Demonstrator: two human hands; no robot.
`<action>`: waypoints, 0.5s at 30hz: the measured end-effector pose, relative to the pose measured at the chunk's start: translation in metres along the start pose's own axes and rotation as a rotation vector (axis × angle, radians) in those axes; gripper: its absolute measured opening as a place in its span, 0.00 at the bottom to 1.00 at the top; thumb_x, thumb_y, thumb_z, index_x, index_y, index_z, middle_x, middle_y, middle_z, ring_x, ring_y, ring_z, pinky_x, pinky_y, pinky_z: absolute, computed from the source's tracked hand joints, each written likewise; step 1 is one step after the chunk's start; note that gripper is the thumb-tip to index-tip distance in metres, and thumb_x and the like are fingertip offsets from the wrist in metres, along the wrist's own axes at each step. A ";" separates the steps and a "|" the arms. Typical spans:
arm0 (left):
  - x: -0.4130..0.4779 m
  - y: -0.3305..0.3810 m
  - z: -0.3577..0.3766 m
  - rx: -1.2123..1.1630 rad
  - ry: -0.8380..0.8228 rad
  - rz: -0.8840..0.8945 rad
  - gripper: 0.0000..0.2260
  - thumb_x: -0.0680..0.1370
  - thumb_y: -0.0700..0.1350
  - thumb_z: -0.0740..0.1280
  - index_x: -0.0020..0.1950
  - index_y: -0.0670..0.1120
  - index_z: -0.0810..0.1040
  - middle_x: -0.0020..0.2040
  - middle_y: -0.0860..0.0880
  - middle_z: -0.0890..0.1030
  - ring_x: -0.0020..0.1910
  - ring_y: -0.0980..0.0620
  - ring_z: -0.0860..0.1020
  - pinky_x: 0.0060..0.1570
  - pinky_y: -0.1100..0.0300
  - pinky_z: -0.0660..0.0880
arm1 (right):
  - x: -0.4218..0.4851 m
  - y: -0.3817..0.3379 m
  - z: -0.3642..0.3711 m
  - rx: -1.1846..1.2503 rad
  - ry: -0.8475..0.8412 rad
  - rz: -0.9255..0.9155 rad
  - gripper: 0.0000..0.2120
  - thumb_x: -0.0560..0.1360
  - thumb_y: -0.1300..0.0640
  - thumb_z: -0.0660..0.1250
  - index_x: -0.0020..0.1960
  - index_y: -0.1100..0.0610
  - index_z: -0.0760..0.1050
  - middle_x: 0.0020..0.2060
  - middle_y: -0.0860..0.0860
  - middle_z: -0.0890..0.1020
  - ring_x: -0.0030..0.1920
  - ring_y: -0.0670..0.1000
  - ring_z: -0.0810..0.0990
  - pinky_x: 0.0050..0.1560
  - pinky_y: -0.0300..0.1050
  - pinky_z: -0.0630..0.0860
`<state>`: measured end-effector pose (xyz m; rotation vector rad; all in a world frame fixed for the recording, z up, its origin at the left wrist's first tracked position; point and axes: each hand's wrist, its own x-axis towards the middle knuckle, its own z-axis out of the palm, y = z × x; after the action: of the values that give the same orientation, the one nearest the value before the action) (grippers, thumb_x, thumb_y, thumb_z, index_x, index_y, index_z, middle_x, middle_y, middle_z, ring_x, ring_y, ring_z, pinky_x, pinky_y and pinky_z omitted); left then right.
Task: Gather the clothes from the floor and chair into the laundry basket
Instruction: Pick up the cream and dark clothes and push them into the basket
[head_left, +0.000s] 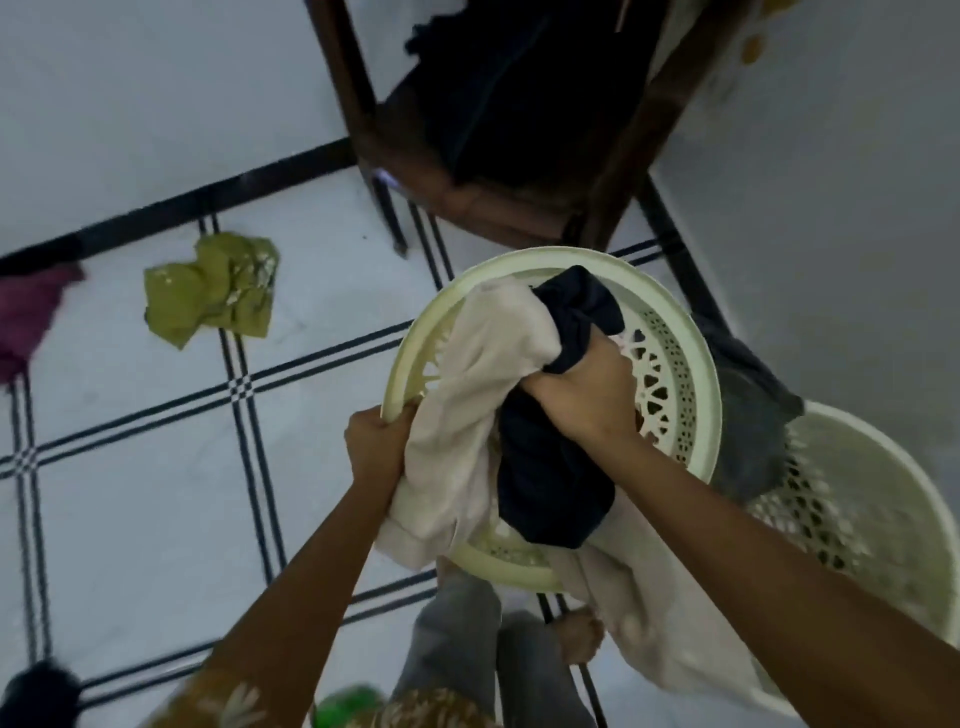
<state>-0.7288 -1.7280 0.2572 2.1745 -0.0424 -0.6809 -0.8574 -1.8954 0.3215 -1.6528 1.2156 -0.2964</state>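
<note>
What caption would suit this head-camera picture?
Right hand stuffs dark and cream clothes into a basket gripped by the left hand; green cloth remains.

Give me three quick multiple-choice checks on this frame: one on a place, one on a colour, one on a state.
1. Where does the olive-green garment lie?
A. on the chair
B. on the tiled floor, left of the basket
C. inside the basket

2. What colours are the two garments gripped by the right hand?
A. red and yellow
B. green and purple
C. dark navy and off-white

3. What is the left hand doing?
A. gripping the laundry basket at its rim
B. hanging free
C. lifting the chair

Answers: 1 B, it sits on the floor tiles near the wall. 2 C, the dark cloth and the pale cloth bunch in that fist. 3 A, its fingers curl over the rim's left edge.
</note>
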 end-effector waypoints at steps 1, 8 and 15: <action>0.010 -0.020 -0.015 -0.010 0.033 -0.043 0.21 0.65 0.54 0.69 0.24 0.49 0.59 0.24 0.50 0.64 0.25 0.56 0.62 0.28 0.62 0.61 | 0.001 -0.001 0.030 -0.016 -0.054 -0.015 0.17 0.61 0.47 0.73 0.46 0.52 0.75 0.38 0.47 0.81 0.41 0.51 0.80 0.40 0.44 0.74; 0.088 -0.139 -0.059 -0.004 0.151 -0.228 0.20 0.69 0.52 0.69 0.24 0.47 0.61 0.24 0.50 0.65 0.26 0.55 0.61 0.27 0.63 0.59 | 0.018 0.033 0.197 -0.108 -0.214 0.011 0.17 0.64 0.52 0.75 0.49 0.52 0.74 0.36 0.43 0.76 0.44 0.53 0.80 0.42 0.42 0.72; 0.160 -0.266 -0.020 0.100 0.215 -0.354 0.20 0.74 0.47 0.68 0.25 0.46 0.67 0.25 0.49 0.71 0.26 0.53 0.68 0.35 0.60 0.65 | 0.037 0.121 0.284 -0.188 -0.235 -0.028 0.19 0.65 0.52 0.76 0.53 0.52 0.75 0.34 0.37 0.72 0.40 0.47 0.74 0.42 0.40 0.70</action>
<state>-0.6355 -1.5822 -0.0009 2.3649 0.4388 -0.6448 -0.7147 -1.7592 0.0804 -1.8106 1.0682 -0.0027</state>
